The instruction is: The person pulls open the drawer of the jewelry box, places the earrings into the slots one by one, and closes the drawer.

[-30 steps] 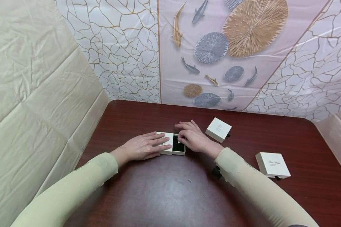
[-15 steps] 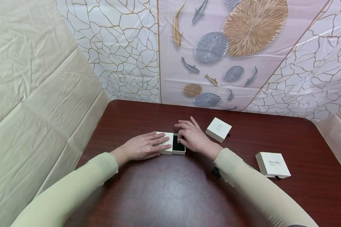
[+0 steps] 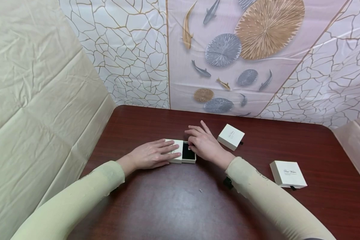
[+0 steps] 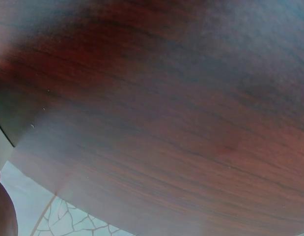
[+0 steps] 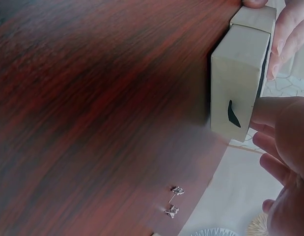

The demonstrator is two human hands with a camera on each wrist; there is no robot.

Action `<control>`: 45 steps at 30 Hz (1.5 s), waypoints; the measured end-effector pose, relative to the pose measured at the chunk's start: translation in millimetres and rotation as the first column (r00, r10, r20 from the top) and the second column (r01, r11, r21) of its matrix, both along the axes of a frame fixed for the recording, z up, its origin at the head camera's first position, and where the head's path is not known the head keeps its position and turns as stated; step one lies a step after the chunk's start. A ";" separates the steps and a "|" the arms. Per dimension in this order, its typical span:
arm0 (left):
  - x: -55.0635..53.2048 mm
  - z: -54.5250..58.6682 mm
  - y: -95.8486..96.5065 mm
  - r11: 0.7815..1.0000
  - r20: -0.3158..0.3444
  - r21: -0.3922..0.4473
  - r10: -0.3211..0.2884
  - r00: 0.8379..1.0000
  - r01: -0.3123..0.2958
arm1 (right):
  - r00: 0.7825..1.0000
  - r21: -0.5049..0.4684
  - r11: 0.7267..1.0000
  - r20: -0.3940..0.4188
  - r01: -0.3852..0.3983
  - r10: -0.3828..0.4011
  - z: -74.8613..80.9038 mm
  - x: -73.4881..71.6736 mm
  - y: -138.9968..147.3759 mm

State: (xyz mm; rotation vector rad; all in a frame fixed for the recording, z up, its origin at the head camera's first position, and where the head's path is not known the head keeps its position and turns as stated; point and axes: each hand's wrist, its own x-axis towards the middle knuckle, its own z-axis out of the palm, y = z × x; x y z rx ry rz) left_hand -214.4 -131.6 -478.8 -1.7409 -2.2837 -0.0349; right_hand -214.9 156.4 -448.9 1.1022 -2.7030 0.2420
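My left hand [image 3: 153, 154] lies with spread, fairly straight fingers across the white sleeve [image 3: 176, 153] of a small jewelry box. The box's drawer [image 3: 188, 162] sticks out to the right and shows a black insert [image 3: 187, 154]. Over the drawer, my right hand [image 3: 208, 144] has thumb and index finger together on a small shiny earring [image 3: 189, 149]; its other fingers are raised. In the right wrist view, a black pull tab [image 5: 233, 115] marks the drawer's end. Two sparkling stud earrings [image 5: 174, 201] lie on the table there.
Two closed white boxes with black tabs lie to the right, one farther back [image 3: 231, 137] and one nearer [image 3: 288, 174]. A tiny shiny piece [image 3: 200, 191] lies on the dark red table [image 3: 156, 206]. Patterned cloth [image 3: 138, 56] hangs behind the table.
My right hand has shifted only slightly at the drawer, its raised index-side fingers lifting a little. The left hand and the boxes stay put.
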 end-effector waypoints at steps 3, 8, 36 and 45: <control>-0.4 -0.2 -0.2 1.000 0.004 0.004 -0.003 1.000 0.003 | 1.000 0.002 1.000 -0.005 -0.004 0.004 -0.3 -0.3 -0.3; -0.7 -0.9 -0.1 1.000 -0.002 0.011 -0.008 1.000 0.008 | 1.000 -0.002 1.000 -0.002 -0.004 0.004 1.9 0.3 0.3; 0.5 2.3 0.0 1.000 -0.002 -0.016 0.007 1.000 -0.007 | 0.996 -0.082 0.993 -0.015 -0.087 0.086 16.2 58.8 34.7; 0.3 1.8 0.8 1.000 0.000 -0.019 0.008 1.000 -0.008 | 0.992 -0.088 0.988 -0.018 -0.125 0.124 11.1 80.4 37.6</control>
